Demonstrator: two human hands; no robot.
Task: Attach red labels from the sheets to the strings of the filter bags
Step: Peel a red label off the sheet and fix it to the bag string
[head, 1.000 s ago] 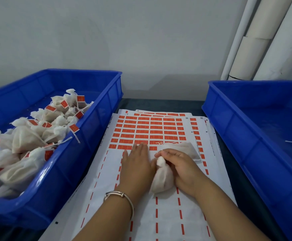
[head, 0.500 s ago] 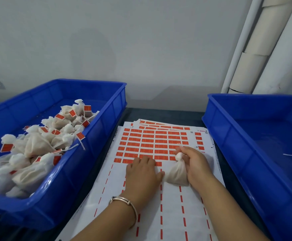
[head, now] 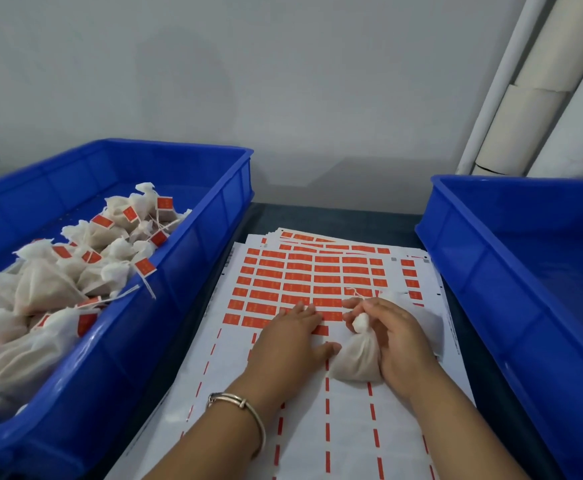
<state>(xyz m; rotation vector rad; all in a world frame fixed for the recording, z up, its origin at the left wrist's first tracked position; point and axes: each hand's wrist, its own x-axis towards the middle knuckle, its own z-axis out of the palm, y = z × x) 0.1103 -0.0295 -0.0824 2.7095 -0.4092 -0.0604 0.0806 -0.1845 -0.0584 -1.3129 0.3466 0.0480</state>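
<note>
Left of both hands: bin [head: 193, 258] full of labelled bags [head: 51, 289]. Left hand [head: 292, 341] flat, fingers straight, pressing the sheet [head: 318, 427], fingertips at the lowest rows of red labels [head: 304, 278]. Just right of it, touching its thumb: right hand [head: 399, 344] curled round a bag [head: 357, 358] lying on the sheet, fingertips pinching its string [head: 358, 295] over the labels. Another bag [head: 425, 320] beyond that hand. Far right: second bin [head: 491, 271].

White filter bag [head: 356, 358] on label sheet [head: 318, 285]
</note>
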